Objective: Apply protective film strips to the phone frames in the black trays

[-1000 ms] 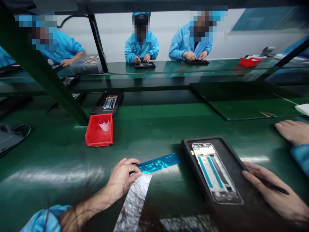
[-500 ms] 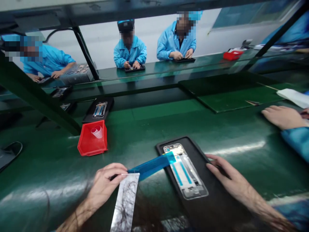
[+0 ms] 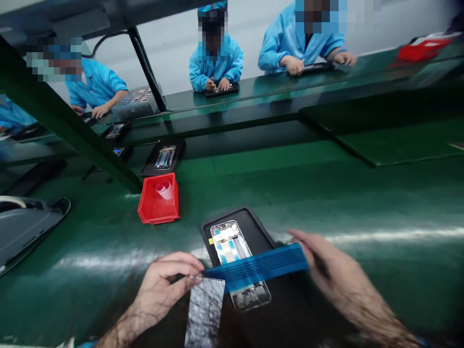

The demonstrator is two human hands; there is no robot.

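My left hand is closed, pinching the left end of a blue film strip marked with rows of small dark squares. A pale, shiny strip hangs down from the same fingers. The blue strip stretches rightward above an opened phone, hiding part of it. Inside the phone, circuitry and light blue pieces show. It lies in a black tray. Beside the tray's right edge, my right hand has a finger stretched out; the strip's right end overlaps it and hides the thumb. Any contact there is unclear.
A red bin holding a rolled label sheet stands left of centre. Behind it lies another black tray with a phone. A green post slants across the left. Co-workers in blue jackets sit opposite.
The view has turned right, so background things sit further left. My right hand has come off the tray's edge. The blue strip's free end has moved from the phone to beside my right hand.
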